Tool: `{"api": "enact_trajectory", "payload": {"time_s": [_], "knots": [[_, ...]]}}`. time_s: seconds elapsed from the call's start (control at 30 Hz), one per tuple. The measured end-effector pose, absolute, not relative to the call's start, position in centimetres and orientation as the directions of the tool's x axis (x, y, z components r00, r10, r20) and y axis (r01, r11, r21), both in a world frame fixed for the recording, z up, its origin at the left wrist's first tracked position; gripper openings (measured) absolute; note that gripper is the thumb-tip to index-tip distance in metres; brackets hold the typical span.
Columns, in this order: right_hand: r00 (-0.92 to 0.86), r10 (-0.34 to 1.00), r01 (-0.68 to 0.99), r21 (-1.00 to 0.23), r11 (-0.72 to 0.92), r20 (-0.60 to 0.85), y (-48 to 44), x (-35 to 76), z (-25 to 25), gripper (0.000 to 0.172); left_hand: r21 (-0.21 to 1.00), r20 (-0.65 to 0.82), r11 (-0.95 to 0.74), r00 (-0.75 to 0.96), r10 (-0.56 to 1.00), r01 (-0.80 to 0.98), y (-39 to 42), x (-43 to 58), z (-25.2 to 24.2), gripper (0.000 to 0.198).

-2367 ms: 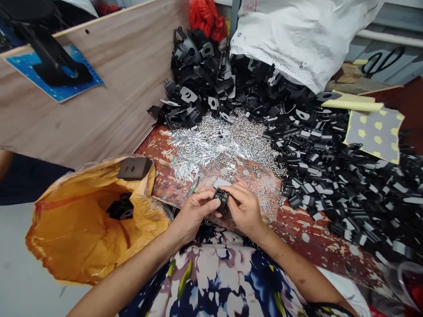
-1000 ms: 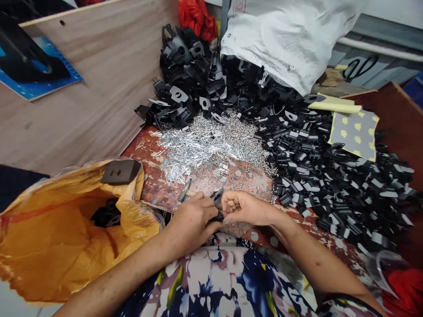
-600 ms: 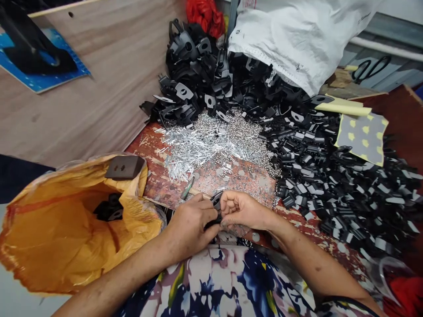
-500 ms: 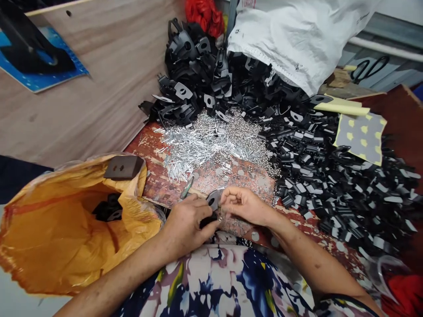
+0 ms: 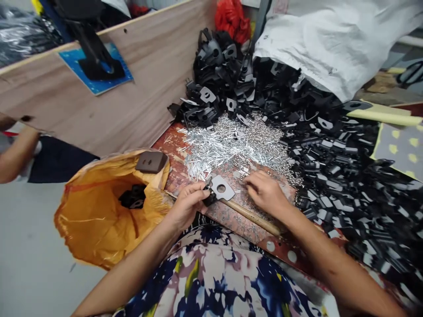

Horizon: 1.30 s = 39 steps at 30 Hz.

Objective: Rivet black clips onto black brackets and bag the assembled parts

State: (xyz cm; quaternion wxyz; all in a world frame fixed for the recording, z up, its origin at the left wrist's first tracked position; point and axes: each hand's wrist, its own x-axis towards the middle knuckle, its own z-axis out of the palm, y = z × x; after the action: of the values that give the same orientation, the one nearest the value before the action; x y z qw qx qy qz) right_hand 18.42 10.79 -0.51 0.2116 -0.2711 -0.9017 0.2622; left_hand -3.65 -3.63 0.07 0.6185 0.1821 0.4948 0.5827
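Note:
My left hand [image 5: 190, 203] is closed on a black plastic part with a flat grey plate [image 5: 224, 188], which has a round hole through it. The thumb and fingers pinch its black end, and the plate points right. My right hand [image 5: 267, 193] is apart from it, at the near edge of a heap of silvery metal pins [image 5: 228, 147]. Its fingers are curled together, and whatever they hold is too small to make out. A wooden tool handle [image 5: 253, 216] lies on the table between my hands, its far end hidden behind the plastic part.
Black plastic parts [image 5: 333, 176] are piled at right and back, below a white sack [image 5: 324, 48]. An open yellow bag [image 5: 86, 220] at left holds several parts, with a brown block [image 5: 151, 162] on its rim. A wooden board [image 5: 155, 75] stands behind. Another person's arm [image 5: 20, 152] shows far left.
My right hand has come away from the plastic part toward the pins. My left hand has turned the part so its plate faces up. The view has swung left.

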Motion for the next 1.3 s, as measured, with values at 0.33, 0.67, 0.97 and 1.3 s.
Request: {"api": "enact_trajectory", "payload": {"time_s": [0.33, 0.67, 0.97, 1.3], "knots": [[-0.573, 0.816, -0.038, -0.993, -0.115, -0.073, 7.7, 17.4, 1.1, 0.021, 0.695, -0.383, 0.179, -0.149, 0.912, -0.696, -3.1, -3.5, 0.8, 0.033], [-0.473, 0.859, 0.043, -0.968, 0.246, 0.198, 6.5, 17.2, 3.1, 0.004, 0.706, -0.406, 0.159, -0.211, 0.889, -0.690, -2.4, -1.9, 0.3, 0.033], [-0.556, 0.667, 0.083, -0.765, 0.639, 0.496, 5.2, 12.5, 3.1, 0.007, 0.539, -0.401, 0.097, -0.153, 0.903, -0.837, -2.8, -1.9, -0.5, 0.024], [-0.569, 0.624, 0.123, -0.695, 0.708, 0.536, 4.5, 11.3, 2.4, 0.011, 0.543, -0.377, 0.085, -0.152, 0.914, -0.836, -3.1, -1.6, 0.0, 0.028]]}}
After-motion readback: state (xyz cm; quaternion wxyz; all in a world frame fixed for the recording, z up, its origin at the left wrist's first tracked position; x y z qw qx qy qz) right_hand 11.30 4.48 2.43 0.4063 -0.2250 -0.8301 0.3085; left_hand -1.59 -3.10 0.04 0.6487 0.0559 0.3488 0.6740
